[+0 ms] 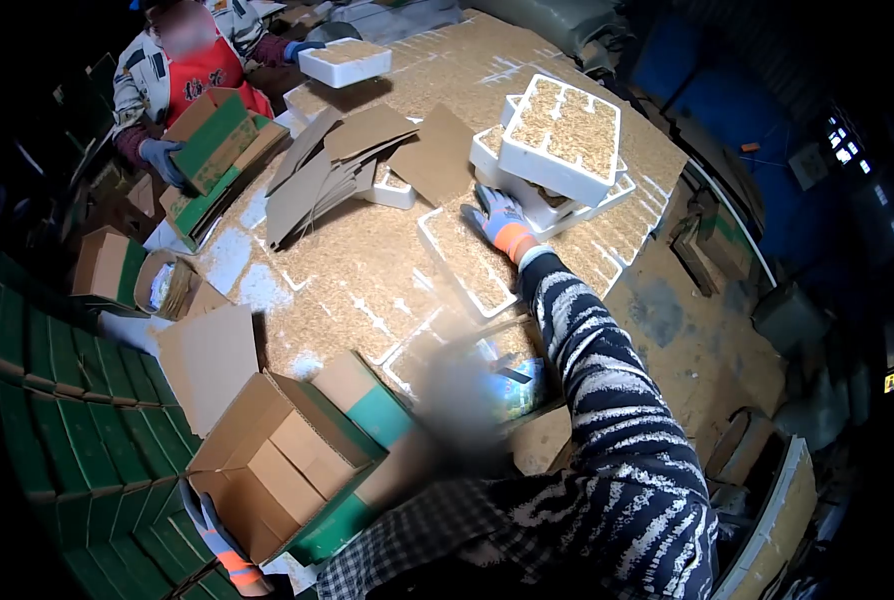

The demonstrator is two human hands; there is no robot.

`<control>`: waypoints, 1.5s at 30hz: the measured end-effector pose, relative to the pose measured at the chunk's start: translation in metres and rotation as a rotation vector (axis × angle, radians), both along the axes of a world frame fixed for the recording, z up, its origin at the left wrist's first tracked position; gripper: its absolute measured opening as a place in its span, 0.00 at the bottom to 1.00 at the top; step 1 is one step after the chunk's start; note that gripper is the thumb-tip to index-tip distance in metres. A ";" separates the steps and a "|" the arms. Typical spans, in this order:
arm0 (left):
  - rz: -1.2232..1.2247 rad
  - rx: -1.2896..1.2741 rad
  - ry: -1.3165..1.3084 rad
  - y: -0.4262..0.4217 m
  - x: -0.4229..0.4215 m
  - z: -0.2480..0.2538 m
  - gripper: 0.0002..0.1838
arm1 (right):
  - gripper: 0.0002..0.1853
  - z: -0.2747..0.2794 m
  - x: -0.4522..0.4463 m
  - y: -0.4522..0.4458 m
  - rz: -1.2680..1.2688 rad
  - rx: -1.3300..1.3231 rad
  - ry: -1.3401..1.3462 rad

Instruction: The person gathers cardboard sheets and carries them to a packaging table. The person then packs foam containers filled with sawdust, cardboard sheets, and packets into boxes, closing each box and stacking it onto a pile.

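Left grip grasps a cardboard box — right grip (spread, released) beside stacked trays.

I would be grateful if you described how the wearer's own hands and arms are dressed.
The left hand and right hand wear grey gloves with orange cuffs. The right sleeve is black with jagged white stripes; little of the left sleeve shows.

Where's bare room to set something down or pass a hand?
The stained brown surface between the striped sleeve and the green carton at right shows bare patches. The open box at the left hand looks bare inside. Crowded: the stacked white trays by the right hand and the loose cardboard sheets.
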State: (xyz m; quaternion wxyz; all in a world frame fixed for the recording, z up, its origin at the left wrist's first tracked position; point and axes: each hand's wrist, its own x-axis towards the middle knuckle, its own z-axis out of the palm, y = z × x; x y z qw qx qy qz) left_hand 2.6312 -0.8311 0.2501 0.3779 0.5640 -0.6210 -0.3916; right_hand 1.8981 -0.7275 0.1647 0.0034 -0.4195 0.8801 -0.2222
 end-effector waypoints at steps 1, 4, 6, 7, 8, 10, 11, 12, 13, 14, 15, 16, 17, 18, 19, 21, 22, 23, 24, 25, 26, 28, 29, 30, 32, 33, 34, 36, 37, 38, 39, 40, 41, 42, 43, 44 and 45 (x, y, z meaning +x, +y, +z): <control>0.011 0.062 0.029 -0.001 0.009 -0.007 0.34 | 0.38 0.003 0.000 -0.002 -0.058 -0.099 -0.128; 0.018 0.183 0.120 0.003 0.014 -0.017 0.35 | 0.43 -0.002 0.041 0.047 -0.359 -0.439 -0.129; 0.021 0.249 0.174 0.010 0.002 -0.008 0.34 | 0.46 -0.036 0.050 0.081 -0.761 -0.544 -0.017; 0.021 0.276 0.214 0.010 0.007 -0.015 0.34 | 0.45 -0.053 0.045 0.091 -0.644 -0.753 -0.410; 0.020 0.304 0.251 0.009 0.014 -0.026 0.33 | 0.45 -0.070 0.040 0.100 -0.588 -1.019 -0.856; 0.020 0.323 0.276 0.011 0.017 -0.030 0.31 | 0.43 -0.102 0.028 0.118 -0.382 -1.000 -1.143; 0.023 0.312 0.265 0.011 0.009 -0.023 0.31 | 0.42 -0.105 0.027 0.124 -0.143 -0.857 -1.022; 0.028 0.300 0.258 0.012 0.005 -0.020 0.30 | 0.41 -0.106 0.022 0.127 0.042 -0.630 -0.658; 0.024 0.287 0.267 0.012 0.011 -0.025 0.30 | 0.40 -0.095 0.027 0.119 -0.004 -0.655 -0.612; 0.020 0.276 0.273 0.010 0.021 -0.035 0.30 | 0.40 -0.083 0.031 0.111 -0.052 -0.679 -0.567; 0.019 0.264 0.282 0.007 0.027 -0.045 0.29 | 0.39 -0.072 0.039 0.083 -0.325 -0.951 -0.837; 0.014 0.316 0.314 0.004 0.032 -0.053 0.30 | 0.39 -0.055 0.050 0.062 -0.613 -1.207 -1.107; 0.009 0.368 0.342 0.003 0.040 -0.059 0.31 | 0.38 -0.036 0.063 0.054 -0.511 -1.287 -1.090; 0.002 0.376 0.367 0.007 0.039 -0.056 0.33 | 0.45 -0.039 0.064 0.046 -0.449 -1.292 -1.025; -0.006 0.384 0.392 0.011 0.038 -0.052 0.34 | 0.49 -0.057 0.054 0.032 -0.477 -1.222 -0.811; -0.017 0.311 0.432 0.017 0.000 -0.020 0.36 | 0.55 -0.073 0.039 0.020 -0.446 -1.232 -0.778; -0.063 0.212 0.404 0.017 -0.011 -0.011 0.38 | 0.57 -0.080 0.032 0.015 -0.431 -1.237 -0.762; -0.103 0.112 0.377 0.018 -0.021 -0.002 0.41 | 0.55 -0.056 0.047 0.016 -0.391 -1.298 -0.851; -0.131 0.020 0.331 0.015 -0.023 -0.004 0.41 | 0.53 -0.027 0.068 0.020 -0.350 -1.347 -0.950; -0.131 0.024 0.230 0.016 -0.030 0.011 0.39 | 0.49 -0.010 0.079 0.029 -0.276 -1.315 -1.077; -0.159 0.008 0.283 0.014 -0.032 0.007 0.39 | 0.44 0.005 0.084 0.036 -0.184 -1.268 -1.169; -0.186 -0.031 0.267 0.008 -0.036 -0.003 0.39 | 0.37 0.037 0.097 0.047 0.013 -1.145 -1.301; -0.169 -0.048 0.279 0.009 -0.044 -0.002 0.37 | 0.33 0.055 0.105 0.047 0.037 -1.040 -1.356; -0.176 -0.065 0.260 0.009 -0.050 0.003 0.36 | 0.29 0.079 0.115 0.047 0.061 -0.939 -1.399; -0.155 -0.077 0.273 0.008 -0.063 -0.004 0.34 | 0.29 0.141 0.156 0.035 0.150 -0.708 -1.470; -0.180 -0.144 0.237 0.009 -0.069 -0.009 0.33 | 0.30 0.173 0.183 0.028 0.260 -0.642 -1.424; -0.157 -0.098 0.377 0.010 -0.079 -0.013 0.32 | 0.31 0.203 0.217 0.021 0.367 -0.579 -1.373; -0.136 -0.002 0.613 0.012 -0.095 -0.016 0.32 | 0.35 0.227 0.256 0.006 0.483 -0.510 -1.343; -0.129 0.047 0.707 0.014 -0.099 -0.016 0.33 | 0.39 0.238 0.274 -0.001 0.493 -0.394 -1.382; -0.141 0.098 0.756 0.014 -0.100 -0.015 0.34 | 0.42 0.235 0.282 -0.009 0.582 -0.314 -1.266; -0.141 0.192 0.886 0.011 -0.100 -0.022 0.30 | 0.43 0.233 0.296 -0.016 0.639 -0.251 -1.201; -0.144 0.166 0.869 0.010 -0.096 -0.025 0.31 | 0.45 0.230 0.311 -0.022 0.690 -0.187 -1.132; -0.150 0.143 0.853 0.008 -0.091 -0.028 0.31 | 0.47 0.221 0.321 -0.028 0.688 -0.115 -1.025; -0.161 0.121 0.835 0.004 -0.084 -0.030 0.31 | 0.49 0.205 0.330 -0.035 0.680 -0.046 -0.917; -0.173 0.099 0.816 -0.001 -0.077 -0.032 0.31 | 0.52 0.184 0.342 -0.039 0.649 -0.085 -0.904; -0.059 0.263 0.853 -0.022 -0.064 -0.029 0.31 | 0.50 0.161 0.356 -0.042 0.653 -0.178 -0.895; 0.000 0.259 0.766 -0.046 -0.051 -0.043 0.32 | 0.48 0.134 0.361 -0.048 0.680 -0.179 -0.721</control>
